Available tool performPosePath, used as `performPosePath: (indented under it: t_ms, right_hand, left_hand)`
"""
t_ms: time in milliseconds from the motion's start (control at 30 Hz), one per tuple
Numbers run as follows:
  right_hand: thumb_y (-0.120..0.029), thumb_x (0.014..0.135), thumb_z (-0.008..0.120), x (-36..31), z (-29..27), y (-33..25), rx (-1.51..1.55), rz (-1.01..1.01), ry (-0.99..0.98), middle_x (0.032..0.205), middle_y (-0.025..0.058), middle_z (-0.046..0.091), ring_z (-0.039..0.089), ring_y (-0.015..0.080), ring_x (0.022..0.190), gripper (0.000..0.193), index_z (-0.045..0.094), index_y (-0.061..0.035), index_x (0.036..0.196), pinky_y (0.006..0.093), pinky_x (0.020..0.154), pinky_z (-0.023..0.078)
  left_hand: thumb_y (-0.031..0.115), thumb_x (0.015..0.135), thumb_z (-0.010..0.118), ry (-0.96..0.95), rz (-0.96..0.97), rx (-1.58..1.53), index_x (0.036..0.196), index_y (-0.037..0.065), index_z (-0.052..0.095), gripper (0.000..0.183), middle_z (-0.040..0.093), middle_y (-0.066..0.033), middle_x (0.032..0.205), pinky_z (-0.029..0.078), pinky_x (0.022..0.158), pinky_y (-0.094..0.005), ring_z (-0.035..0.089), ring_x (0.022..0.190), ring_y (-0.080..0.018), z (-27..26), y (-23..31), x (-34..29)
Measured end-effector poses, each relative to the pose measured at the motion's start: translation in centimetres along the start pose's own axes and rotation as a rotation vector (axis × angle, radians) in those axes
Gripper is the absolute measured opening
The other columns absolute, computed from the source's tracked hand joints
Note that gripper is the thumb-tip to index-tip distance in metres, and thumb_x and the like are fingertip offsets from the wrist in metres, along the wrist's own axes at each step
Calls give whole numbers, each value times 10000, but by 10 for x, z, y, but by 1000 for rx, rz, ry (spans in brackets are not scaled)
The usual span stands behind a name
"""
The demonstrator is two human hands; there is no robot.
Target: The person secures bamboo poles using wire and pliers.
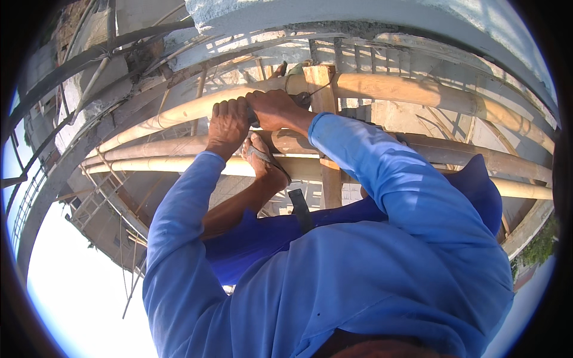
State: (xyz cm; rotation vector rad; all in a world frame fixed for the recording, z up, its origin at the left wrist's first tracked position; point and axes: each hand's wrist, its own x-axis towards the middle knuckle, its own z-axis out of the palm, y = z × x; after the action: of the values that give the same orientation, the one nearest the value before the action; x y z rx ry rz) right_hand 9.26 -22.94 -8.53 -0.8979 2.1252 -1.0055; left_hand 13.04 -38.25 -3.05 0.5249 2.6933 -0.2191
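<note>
Both hands meet above a bamboo pole, fingers closed around a dark drill-like tool (303, 100). My left hand (228, 126) wraps its rear end. In front of it my right hand (273, 110) grips the body, and the two hands touch. A thin dark rod runs from the tool's front to the upright wooden post (322, 89); whether it enters the wood I cannot tell. Most of the tool is hidden by my fingers. Behind the hands passes a thick bamboo pole (382, 87). Just below them my sandalled foot (260, 154) rests on the lower poles.
More bamboo poles (501, 159) run side to side beneath me. A pale concrete beam (358, 15) curves across the far side. Dark bars and scaffold poles (89, 56) stand at the left. Open height with bright sky shows at lower left. A dark strap-like piece (300, 210) lies by my leg.
</note>
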Motion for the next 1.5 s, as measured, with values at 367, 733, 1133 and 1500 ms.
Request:
performPosePath:
  t_ms: [367, 733, 1133, 1500]
  right_hand:
    - [-272, 808, 517, -20, 59, 9, -416, -191, 522, 854, 12, 487, 557, 182, 745, 145, 543, -154, 887, 399, 748, 404]
    - [-116, 710, 641, 2, 12, 10, -14, -64, -285, 972, 136, 560, 621, 357, 763, 281, 567, -7, 958, 428, 720, 489]
    - [-45, 725, 586, -20, 64, 37, 205, -164, 25, 957, 166, 597, 620, 352, 815, 176, 608, 21, 886, 401, 736, 500]
    - [-297, 869, 548, -8, -56, -7, 118, -326, -162, 885, 122, 572, 597, 335, 804, 269, 593, -32, 847, 437, 717, 466]
  left_hand:
    - [181, 778, 556, -1362, -132, -789, 869, 43, 636, 183, 640, -184, 907, 509, 745, -401, 636, 834, -304, -7, -23, 43]
    - [227, 732, 650, -533, -161, -354, 900, -5, 625, 288, 624, -156, 807, 523, 548, -359, 631, 657, -277, -1, 6, 1]
    - [235, 794, 545, -466, -109, -246, 1099, 35, 547, 366, 636, -234, 861, 499, 766, -463, 636, 846, -383, -26, 24, -13]
    - [213, 736, 569, -579, -232, -670, 912, -22, 604, 295, 624, -275, 914, 476, 751, -455, 617, 874, -396, -63, -24, -22]
